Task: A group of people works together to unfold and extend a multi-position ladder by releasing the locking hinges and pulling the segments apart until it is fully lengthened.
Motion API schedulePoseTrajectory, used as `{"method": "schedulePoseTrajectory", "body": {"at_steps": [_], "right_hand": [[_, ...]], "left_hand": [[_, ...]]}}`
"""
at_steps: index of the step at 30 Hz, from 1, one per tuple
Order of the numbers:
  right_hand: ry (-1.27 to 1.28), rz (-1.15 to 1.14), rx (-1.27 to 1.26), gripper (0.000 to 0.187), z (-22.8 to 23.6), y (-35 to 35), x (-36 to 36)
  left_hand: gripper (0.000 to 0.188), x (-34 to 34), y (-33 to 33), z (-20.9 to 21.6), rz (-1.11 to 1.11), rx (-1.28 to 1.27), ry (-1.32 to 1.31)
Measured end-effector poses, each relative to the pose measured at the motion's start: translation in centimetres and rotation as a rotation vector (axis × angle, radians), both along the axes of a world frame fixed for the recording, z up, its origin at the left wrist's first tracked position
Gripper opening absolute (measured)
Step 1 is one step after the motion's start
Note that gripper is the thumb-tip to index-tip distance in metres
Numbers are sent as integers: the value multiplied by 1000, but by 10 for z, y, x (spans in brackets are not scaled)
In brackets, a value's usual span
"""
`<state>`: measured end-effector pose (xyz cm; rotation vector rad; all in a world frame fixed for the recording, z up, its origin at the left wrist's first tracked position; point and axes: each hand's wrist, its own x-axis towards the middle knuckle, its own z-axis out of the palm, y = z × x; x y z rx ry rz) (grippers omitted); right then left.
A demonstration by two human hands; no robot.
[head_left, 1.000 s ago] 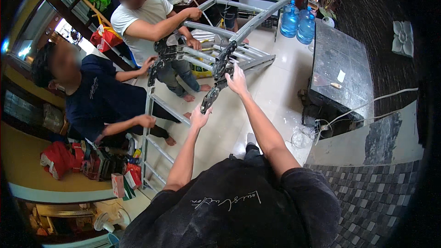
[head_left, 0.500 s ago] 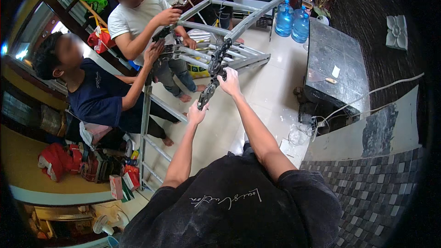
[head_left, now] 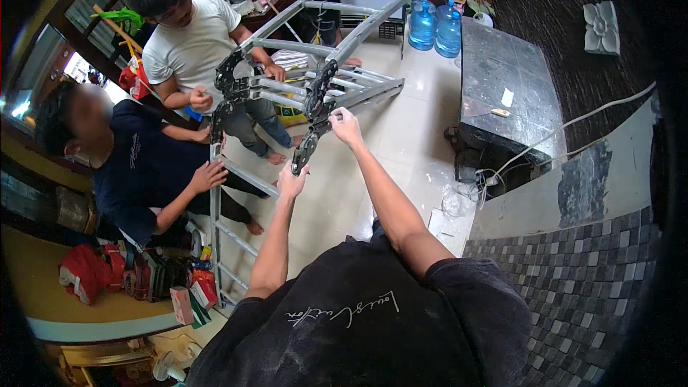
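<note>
A folding aluminium ladder (head_left: 360, 34) with black hinges stretches out in front of me, part of it raised toward the back. My left hand (head_left: 292, 182) is closed round the lower end of the near black hinge (head_left: 306, 150). Higher up, the fingers of my right hand (head_left: 346, 127) grip the edge of that hinge, just below a second black hinge (head_left: 319, 92). Across the ladder, another black hinge (head_left: 231, 75) is next to two people. The person in dark blue has a hand (head_left: 208, 175) by the left rail; the person in white has a hand (head_left: 273, 70) near the rungs.
Two blue water jugs (head_left: 423, 27) stand at the back beside a dark tiled bench (head_left: 505, 72) with a scraper (head_left: 499, 112) on it. A pale cable (head_left: 573, 127) runs along the right wall. Red bags (head_left: 87, 265) lie at the left.
The person in dark blue has lowered a hand from the far hinge to the left rail. The person in white has dropped a raised hand. My hands stay on the hinge.
</note>
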<state>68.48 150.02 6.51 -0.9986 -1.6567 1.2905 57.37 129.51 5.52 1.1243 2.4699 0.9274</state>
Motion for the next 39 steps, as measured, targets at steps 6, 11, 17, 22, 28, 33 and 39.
{"method": "schedulePoseTrajectory", "body": {"at_steps": [6, 11, 17, 22, 28, 33, 39], "right_hand": [[45, -119, 57, 18, 23, 32, 0], [39, -228, 179, 19, 46, 59, 2], [168, -160, 175, 20, 55, 74, -9], [113, -207, 336, 17, 63, 71, -22], [231, -257, 690, 13, 107, 13, -27], [188, -75, 792, 19, 132, -10, -49], [-113, 96, 939, 32, 132, -5, -78]], "left_hand": [[42, -1, -1, 0, 7, -11, -65], [44, -2, 0, -3, 2, -11, -72], [38, 0, 1, 0, -8, 39, -39], [45, 0, 2, 4, -24, 27, -77], [45, -2, 4, 2, 15, -43, -64], [42, 0, 4, 2, 7, 12, -65], [42, 2, 4, 17, -7, -20, -71]]}}
